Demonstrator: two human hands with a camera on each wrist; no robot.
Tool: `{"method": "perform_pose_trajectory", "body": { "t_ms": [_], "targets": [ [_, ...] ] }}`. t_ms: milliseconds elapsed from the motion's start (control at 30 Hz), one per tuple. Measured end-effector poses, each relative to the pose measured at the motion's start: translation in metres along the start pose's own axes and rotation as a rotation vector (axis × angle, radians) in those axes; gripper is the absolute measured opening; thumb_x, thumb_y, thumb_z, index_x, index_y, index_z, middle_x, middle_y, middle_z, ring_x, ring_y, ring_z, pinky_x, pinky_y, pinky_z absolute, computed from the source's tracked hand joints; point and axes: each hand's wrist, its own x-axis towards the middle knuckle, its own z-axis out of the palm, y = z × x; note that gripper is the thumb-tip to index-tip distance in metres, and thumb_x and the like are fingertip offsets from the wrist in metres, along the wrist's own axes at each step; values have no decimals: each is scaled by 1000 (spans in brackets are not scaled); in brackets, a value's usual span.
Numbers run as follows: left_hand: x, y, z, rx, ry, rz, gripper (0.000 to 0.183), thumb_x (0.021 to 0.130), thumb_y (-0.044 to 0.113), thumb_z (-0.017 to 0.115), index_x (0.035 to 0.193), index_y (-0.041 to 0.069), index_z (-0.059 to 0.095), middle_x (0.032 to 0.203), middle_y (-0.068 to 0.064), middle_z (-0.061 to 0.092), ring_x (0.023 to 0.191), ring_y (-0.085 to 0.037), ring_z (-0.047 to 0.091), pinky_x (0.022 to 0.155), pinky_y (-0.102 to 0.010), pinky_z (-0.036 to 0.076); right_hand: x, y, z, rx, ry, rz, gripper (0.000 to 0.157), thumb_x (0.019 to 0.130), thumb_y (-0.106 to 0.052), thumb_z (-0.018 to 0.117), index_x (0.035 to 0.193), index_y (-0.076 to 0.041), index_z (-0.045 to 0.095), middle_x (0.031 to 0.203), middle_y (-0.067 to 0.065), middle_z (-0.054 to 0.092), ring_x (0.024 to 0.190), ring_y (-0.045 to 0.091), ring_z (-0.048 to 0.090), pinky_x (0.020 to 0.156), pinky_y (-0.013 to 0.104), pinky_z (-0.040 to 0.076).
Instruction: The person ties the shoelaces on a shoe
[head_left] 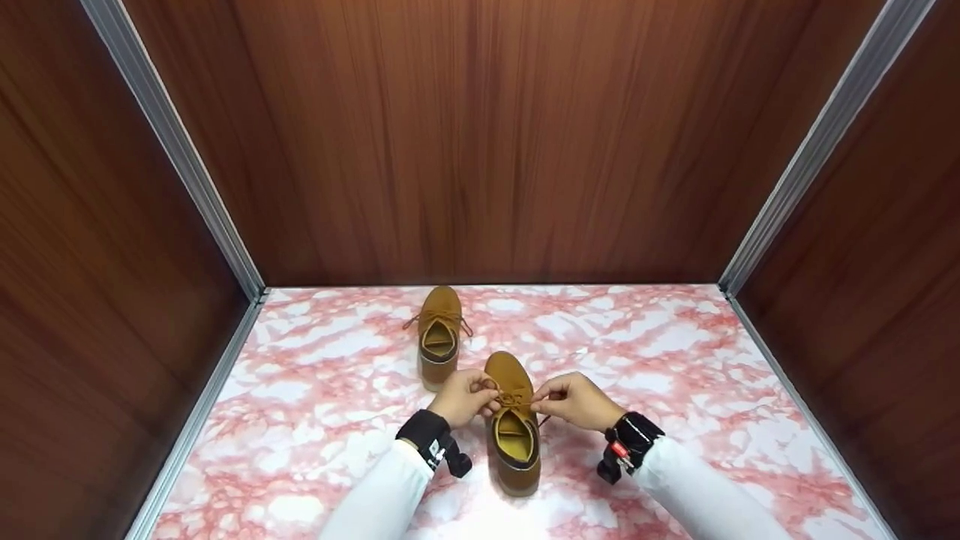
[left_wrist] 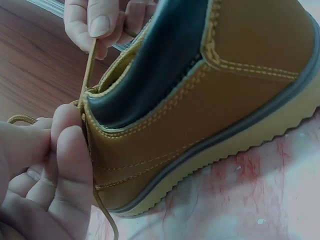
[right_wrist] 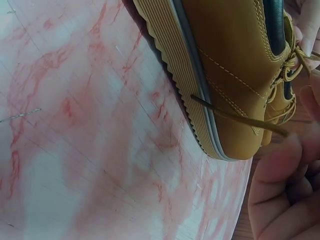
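A tan lace-up shoe (head_left: 512, 424) stands on the pink marbled surface (head_left: 675, 360) near the front, toe pointing away. My left hand (head_left: 465, 395) pinches one end of its lace (left_wrist: 86, 75) at the left of the eyelets. My right hand (head_left: 574, 399) pinches the other lace end (right_wrist: 240, 118) on the right side. In the left wrist view the shoe (left_wrist: 210, 95) fills the frame, and the right hand's fingers (left_wrist: 97, 22) hold the lace taut above it. In the right wrist view the shoe's sole and side (right_wrist: 225, 80) show, with the right hand's fingers (right_wrist: 282, 190) at the lower right.
A second tan shoe (head_left: 439, 336) stands further back and to the left, its laces loose. Dark wood panels (head_left: 480, 135) wall in the back and both sides, with metal corner strips (head_left: 180, 150). Both wrists wear black straps over white sleeves.
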Motion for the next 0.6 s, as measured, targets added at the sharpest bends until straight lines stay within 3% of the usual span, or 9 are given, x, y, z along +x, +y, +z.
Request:
{"method": "perform_pose_trajectory", "body": {
  "t_ms": [133,367,600],
  "targets": [
    [0,1,0,12,2,7,6,97,-2,67,99,-7,65,90,-26,75,65,-7,68,71,-38,65,2,-2,0,-37,-9,14,10,92,-17,80,99,-10,82,97,11,81,75,3,69,68,18,57],
    [-1,3,-1,102,24,51,5,97,-1,68,98,-5,69,88,-24,76,67,-9,69,76,-53,65,6,-7,5,-194,28,23,4,93,-19,79,90,-18,81,86,0,79,67,-1,56,64,17,47],
    [-3,3,-1,179,38,115,6,95,-2,68,99,-5,71,89,-18,77,74,-14,71,73,-45,65,13,-12,14,-169,46,38,5,93,-14,77,88,-13,78,81,1,75,69,0,61,65,17,52]
  ]
}}
